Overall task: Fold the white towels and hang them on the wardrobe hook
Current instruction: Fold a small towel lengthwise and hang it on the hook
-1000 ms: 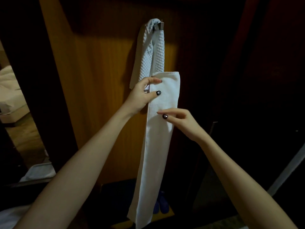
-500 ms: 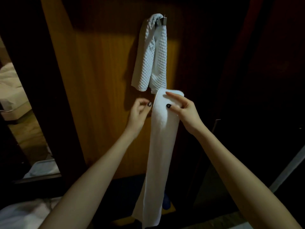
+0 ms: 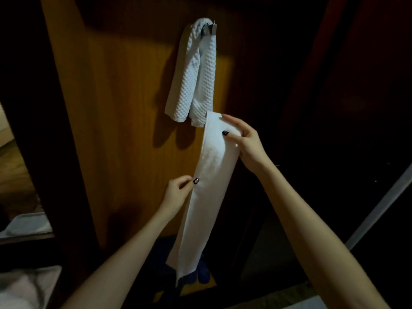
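Your right hand pinches the top end of the smooth towel, thumb across the front and fingers curled over its upper edge. Your left hand sits lower, thumb and curled fingers nipping the strip's left edge. That towel is plain white terry folded into a long narrow band, hanging straight down in front of the wardrobe panel, which is warm orange-brown wood with a vertical grain. Its top lies just below and beside the waffle towel, a bumpy, grid-textured white cloth draped doubled over the small metal hook, both ends hanging loose. Behind the band's bottom end sit dark blue shapes, too dim to identify.
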Demonstrator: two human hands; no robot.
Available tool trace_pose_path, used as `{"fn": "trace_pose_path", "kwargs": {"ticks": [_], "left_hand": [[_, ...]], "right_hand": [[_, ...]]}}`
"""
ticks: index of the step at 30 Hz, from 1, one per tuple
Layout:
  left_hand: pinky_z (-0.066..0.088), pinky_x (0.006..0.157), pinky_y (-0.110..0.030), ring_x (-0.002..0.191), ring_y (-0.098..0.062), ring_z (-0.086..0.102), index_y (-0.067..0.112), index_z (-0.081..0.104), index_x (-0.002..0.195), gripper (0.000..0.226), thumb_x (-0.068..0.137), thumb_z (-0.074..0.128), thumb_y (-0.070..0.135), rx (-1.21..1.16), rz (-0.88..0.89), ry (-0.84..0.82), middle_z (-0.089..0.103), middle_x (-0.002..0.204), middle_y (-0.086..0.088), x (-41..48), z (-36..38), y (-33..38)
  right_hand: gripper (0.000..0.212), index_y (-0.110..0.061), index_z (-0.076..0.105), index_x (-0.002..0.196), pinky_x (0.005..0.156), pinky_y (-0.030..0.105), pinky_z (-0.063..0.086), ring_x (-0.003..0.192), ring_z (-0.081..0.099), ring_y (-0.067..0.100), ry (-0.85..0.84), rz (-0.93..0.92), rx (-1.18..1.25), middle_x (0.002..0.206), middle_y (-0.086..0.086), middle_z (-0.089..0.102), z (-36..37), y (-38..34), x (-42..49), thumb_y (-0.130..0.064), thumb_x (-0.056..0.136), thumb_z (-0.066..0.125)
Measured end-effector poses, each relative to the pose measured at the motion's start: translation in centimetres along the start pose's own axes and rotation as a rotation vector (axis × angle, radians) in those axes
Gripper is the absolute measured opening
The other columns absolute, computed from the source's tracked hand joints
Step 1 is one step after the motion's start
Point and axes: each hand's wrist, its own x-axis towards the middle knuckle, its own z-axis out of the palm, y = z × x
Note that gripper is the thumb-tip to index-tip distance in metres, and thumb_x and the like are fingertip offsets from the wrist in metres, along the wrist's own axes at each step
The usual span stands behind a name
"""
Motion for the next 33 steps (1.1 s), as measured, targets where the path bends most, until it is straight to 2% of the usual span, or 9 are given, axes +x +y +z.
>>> {"fn": "trace_pose_path", "kwargs": {"ticks": [4, 5, 7, 9, 14, 19, 23, 29, 33], "left_hand": [[0.036, 0.081, -0.012, 0.09, 0.01, 0.047, 0.011, 0.066, 0.089, 0.012, 0.086, 0.07, 0.023, 0.087, -0.019, -0.034, 0.054, 0.101, 0.001, -0.1, 1.5, 0.1], [0.036, 0.084, -0.009, 0.095, 0.008, 0.048, 0.016, 0.063, 0.097, 0.015, 0.085, 0.071, 0.019, 0.052, 0.016, -0.001, 0.054, 0.104, 0.005, -0.2, 2.0, 0.7], [0.043, 0.076, -0.011, 0.086, 0.003, 0.056, 0.027, 0.056, 0.094, 0.027, 0.084, 0.07, 0.007, 0.003, 0.147, 0.115, 0.059, 0.094, 0.01, -0.1, 2.9, 1.8], [0.046, 0.068, -0.01, 0.076, 0.0, 0.06, 0.024, 0.056, 0.086, 0.026, 0.083, 0.069, 0.001, 0.058, 0.25, 0.192, 0.06, 0.081, 0.011, 0.3, 3.5, 2.5], [0.051, 0.071, -0.013, 0.084, -0.009, 0.065, 0.014, 0.069, 0.091, 0.007, 0.085, 0.068, 0.009, -0.004, 0.189, 0.157, 0.068, 0.089, -0.001, 1.2, 3.8, 2.7], [0.049, 0.064, -0.011, 0.071, 0.001, 0.064, 0.015, 0.065, 0.088, 0.008, 0.084, 0.071, 0.015, -0.056, 0.084, 0.057, 0.067, 0.084, -0.002, 1.9, 3.9, 2.2], [0.049, 0.061, -0.018, 0.063, -0.002, 0.061, 0.009, 0.061, 0.08, 0.016, 0.083, 0.073, 0.02, -0.04, 0.01, 0.02, 0.065, 0.075, -0.004, 2.0, 4.2, 1.4], [0.048, 0.061, -0.032, 0.066, -0.015, 0.06, -0.003, 0.059, 0.084, 0.029, 0.083, 0.073, 0.022, 0.007, -0.04, -0.081, 0.064, 0.077, -0.016, 1.7, 4.3, -0.7], [0.056, 0.077, -0.039, 0.086, -0.029, 0.067, 0.001, 0.061, 0.093, 0.025, 0.083, 0.073, 0.021, -0.027, -0.082, -0.089, 0.069, 0.094, -0.013, 1.9, 4.2, -1.6]], "right_hand": [[0.037, -0.019, 0.064, 0.123, 0.095, 0.041, 0.051, 0.115, 0.062, 0.025, 0.006, 0.052, -0.009, 0.131, 0.006, 0.061, -1.1, -0.5, 0.3, 0.0, 0.091, 0.059], [0.037, -0.018, 0.064, 0.124, 0.094, 0.04, 0.052, 0.111, 0.063, 0.023, 0.007, 0.05, -0.009, 0.13, 0.006, 0.062, -1.3, -0.6, 0.5, 0.0, 0.091, 0.059], [0.036, -0.017, 0.064, 0.123, 0.095, 0.04, 0.051, 0.112, 0.062, 0.024, 0.03, 0.024, -0.004, 0.131, 0.007, 0.062, -1.6, -0.9, 0.8, 0.0, 0.091, 0.059], [0.036, -0.018, 0.064, 0.121, 0.098, 0.042, 0.049, 0.117, 0.06, 0.027, 0.066, -0.003, -0.006, 0.131, 0.008, 0.062, -1.9, -1.3, 1.2, 0.0, 0.091, 0.059], [0.036, -0.016, 0.063, 0.124, 0.097, 0.039, 0.051, 0.119, 0.06, 0.024, 0.101, -0.038, -0.038, 0.131, 0.005, 0.061, -2.5, -2.0, 1.6, -0.001, 0.091, 0.059], [0.037, -0.016, 0.063, 0.123, 0.09, 0.031, 0.055, 0.112, 0.063, 0.017, 0.13, -0.055, -0.04, 0.127, 0.0, 0.062, -2.8, -2.0, 1.4, 0.0, 0.091, 0.058], [0.036, -0.018, 0.064, 0.122, 0.078, 0.024, 0.055, 0.099, 0.066, 0.005, 0.144, -0.044, -0.035, 0.12, -0.007, 0.064, -3.1, -2.0, 1.2, 0.0, 0.091, 0.057], [0.037, -0.023, 0.066, 0.118, 0.079, 0.025, 0.055, 0.102, 0.066, 0.01, 0.15, -0.055, -0.026, 0.119, -0.009, 0.065, -3.7, -2.4, 1.6, -0.001, 0.089, 0.057], [0.037, -0.027, 0.068, 0.114, 0.082, 0.029, 0.055, 0.105, 0.066, 0.013, 0.157, -0.068, -0.024, 0.12, -0.009, 0.065, -3.9, -2.5, 2.2, -0.002, 0.089, 0.058]]}}
